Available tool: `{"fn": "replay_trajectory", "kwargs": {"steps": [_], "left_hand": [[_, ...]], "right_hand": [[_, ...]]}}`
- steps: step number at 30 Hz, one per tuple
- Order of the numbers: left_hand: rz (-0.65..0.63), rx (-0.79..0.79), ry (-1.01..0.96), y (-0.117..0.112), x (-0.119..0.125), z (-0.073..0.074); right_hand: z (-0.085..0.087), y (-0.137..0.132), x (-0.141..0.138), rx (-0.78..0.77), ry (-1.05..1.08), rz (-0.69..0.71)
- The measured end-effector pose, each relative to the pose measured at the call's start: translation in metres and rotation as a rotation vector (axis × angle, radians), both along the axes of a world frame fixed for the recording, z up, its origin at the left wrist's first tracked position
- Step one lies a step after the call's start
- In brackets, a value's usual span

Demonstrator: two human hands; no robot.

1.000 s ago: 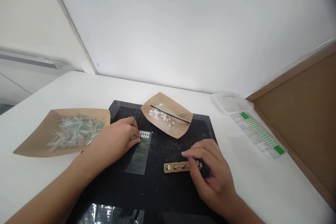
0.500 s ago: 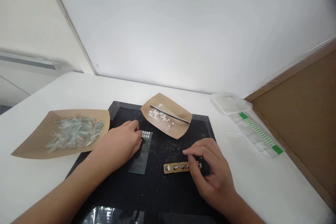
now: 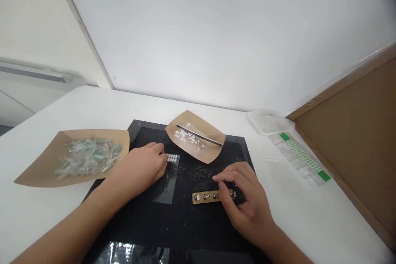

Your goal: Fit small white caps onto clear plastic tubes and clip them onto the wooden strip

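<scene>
My left hand (image 3: 147,163) is closed, fingers curled at the upper left edge of a clear sheet (image 3: 168,185) with rows of white oval pieces (image 3: 173,158). Its fingertips are partly hidden. Over a brown strip (image 3: 210,201) with several small metal studs hovers or rests my right hand (image 3: 244,198); I cannot tell whether it touches. Its index finger and thumb are slightly apart, with nothing visible between them. The thumb covers part of the strip. A white piece shows at the strip's left end.
A black mat (image 3: 185,231) lies under both hands. On it, a brown paper tray (image 3: 207,157) holds small white pieces and a thin dark stick (image 3: 199,135). Another paper tray (image 3: 37,167) holds clear plastic pieces. Clear containers (image 3: 269,123) and a green-striped compartment box (image 3: 305,156) stand right.
The right hand has shifted very slightly left in the picture, along with a small movement of the whole view. The left hand keeps its place at the sheet.
</scene>
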State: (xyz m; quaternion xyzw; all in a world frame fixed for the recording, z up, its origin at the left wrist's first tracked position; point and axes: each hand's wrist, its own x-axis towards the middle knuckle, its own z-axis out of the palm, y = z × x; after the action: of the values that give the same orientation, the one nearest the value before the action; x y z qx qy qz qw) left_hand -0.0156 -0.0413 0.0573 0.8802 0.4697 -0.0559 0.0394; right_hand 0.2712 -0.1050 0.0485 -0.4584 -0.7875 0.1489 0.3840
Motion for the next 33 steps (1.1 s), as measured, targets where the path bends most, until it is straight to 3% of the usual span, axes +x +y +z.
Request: {"fn": "replay_trajectory", "kwargs": {"steps": [11,20,27,33], "left_hand": [[-0.012,-0.015,-0.043,-0.005,0.003,0.001],[0.015,-0.053,-0.265,-0.006,-0.009,-0.01],[-0.016,-0.023,-0.341,-0.005,-0.009,-0.004],[0.03,0.01,-0.699,-0.017,0.01,0.007]], "right_hand": [[0.0,0.001,-0.004,-0.03,0.01,0.029],[-0.002,0.0,-0.003,-0.057,0.012,0.029],[-0.001,0.001,-0.001,-0.07,0.01,0.034],[0.002,-0.003,-0.006,-0.112,0.075,0.056]]}}
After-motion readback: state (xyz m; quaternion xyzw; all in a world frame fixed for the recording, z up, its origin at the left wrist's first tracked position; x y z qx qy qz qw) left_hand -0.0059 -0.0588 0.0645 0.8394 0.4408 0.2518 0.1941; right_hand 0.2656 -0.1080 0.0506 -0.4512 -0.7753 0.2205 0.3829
